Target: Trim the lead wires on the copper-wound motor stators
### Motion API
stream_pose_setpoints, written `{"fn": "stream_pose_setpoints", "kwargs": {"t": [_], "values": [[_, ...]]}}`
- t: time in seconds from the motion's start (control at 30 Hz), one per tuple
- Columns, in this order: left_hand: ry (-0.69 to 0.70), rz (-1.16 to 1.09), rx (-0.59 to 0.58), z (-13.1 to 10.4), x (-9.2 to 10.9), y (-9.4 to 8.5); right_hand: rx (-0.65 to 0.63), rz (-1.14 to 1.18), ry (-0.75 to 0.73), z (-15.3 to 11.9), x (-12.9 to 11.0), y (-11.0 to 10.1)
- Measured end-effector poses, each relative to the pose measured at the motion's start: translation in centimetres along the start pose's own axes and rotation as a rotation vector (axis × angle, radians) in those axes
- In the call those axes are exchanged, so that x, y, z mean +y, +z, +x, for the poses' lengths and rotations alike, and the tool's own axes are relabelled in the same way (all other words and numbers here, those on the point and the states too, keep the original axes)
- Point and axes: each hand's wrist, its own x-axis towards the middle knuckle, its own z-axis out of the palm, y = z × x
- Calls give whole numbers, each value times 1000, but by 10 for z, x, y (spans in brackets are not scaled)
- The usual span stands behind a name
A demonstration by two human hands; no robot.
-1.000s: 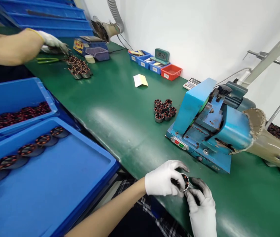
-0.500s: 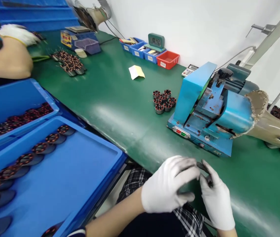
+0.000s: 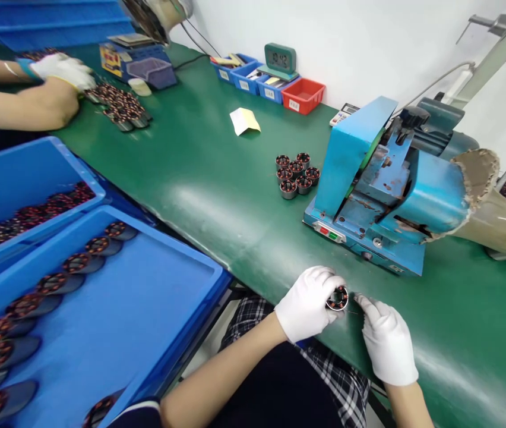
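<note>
White gloves cover both hands near the front edge of the green table. My left hand (image 3: 310,303) grips a round metal ring with copper windings (image 3: 337,298), its open face turned up toward the camera. Just right of the ring is my right hand (image 3: 386,339), apart from it, fingers bent and pressed together; whether something small is between the fingertips cannot be made out. A thin wire sticks out of the ring toward that hand. Several similar wound rings (image 3: 296,168) stand grouped on the table beyond.
A blue machine (image 3: 369,196) stands behind my hands at the right. Blue trays (image 3: 146,321) with wound rings lie at the left. Small bins (image 3: 304,96) and a clock (image 3: 280,58) line the wall. A co-worker's gloved hand (image 3: 66,71) is at the upper left.
The ring now shows clearly in my left hand. My right hand's fingers have closed together and sit apart from the left. The co-worker's hand has moved right, to the pile of parts.
</note>
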Motion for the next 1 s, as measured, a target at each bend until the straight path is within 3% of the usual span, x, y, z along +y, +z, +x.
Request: {"fn": "stream_pose_setpoints", "kwargs": {"t": [0.1, 0.17, 0.27, 0.37, 0.47, 0.6, 0.73, 1.0], "values": [[-8, 76, -22, 1, 0, -11, 26, 81, 144, -10, 20, -3], [6, 171, -33, 3, 6, -25, 70, 241, 238, -11, 17, -11], [90, 204, 5, 6, 20, -42, 65, 432, 126, -2, -9, -24], [173, 47, -22, 10, 25, -43, -75, 346, 2, 13, -36, -23], [134, -82, -157, 13, 16, -33, -255, 421, 60, 20, -46, -10], [84, -98, -282, 12, 6, -25, -355, 564, 206, 14, -42, 6], [52, -50, -287, 11, 7, -27, -286, 585, 377, 10, -40, 6], [81, 134, -361, 13, 14, -26, -476, 1376, 796, 29, -36, -12]]}}
